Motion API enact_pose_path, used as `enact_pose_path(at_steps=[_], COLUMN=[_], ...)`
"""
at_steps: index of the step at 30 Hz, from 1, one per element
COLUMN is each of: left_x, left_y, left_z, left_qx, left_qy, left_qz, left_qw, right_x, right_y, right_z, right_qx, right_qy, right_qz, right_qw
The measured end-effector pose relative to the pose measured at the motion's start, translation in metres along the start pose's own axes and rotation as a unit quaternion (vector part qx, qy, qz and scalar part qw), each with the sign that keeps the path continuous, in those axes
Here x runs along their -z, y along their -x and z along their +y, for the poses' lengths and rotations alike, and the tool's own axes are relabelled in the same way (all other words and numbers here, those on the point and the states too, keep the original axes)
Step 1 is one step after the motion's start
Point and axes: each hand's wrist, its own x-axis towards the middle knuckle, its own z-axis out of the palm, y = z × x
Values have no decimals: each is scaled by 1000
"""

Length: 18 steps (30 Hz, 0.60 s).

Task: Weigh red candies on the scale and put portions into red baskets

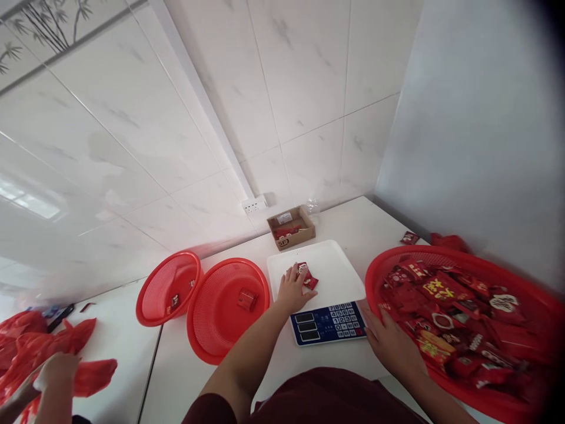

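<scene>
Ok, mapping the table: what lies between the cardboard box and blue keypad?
The head view shows the white tray, with red packaging under the left hand.

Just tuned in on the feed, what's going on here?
The person's left hand is on a red packet on the scale's white tray. The right hand is at the rim of a large basket heaped with packets. Two smaller baskets left of the scale hold only a few. Farther left, a co-worker's hand is among red bags.
</scene>
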Motion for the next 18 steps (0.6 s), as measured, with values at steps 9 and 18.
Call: enact_pose_path(at_steps=[9, 18], left_x=[-3, 21], left_y=[-27, -34], left_z=[-4, -19], left_qx=[-3, 138], left_qy=[-4, 230], left_qz=[3, 132], left_qw=[1000, 954], right_x=[9, 10], right_y=[-2, -1], right_z=[-5, -4], right_qx=[-13, -9], right_qy=[-20, -22], right_qz=[-20, -21], right_qw=[1000, 1000])
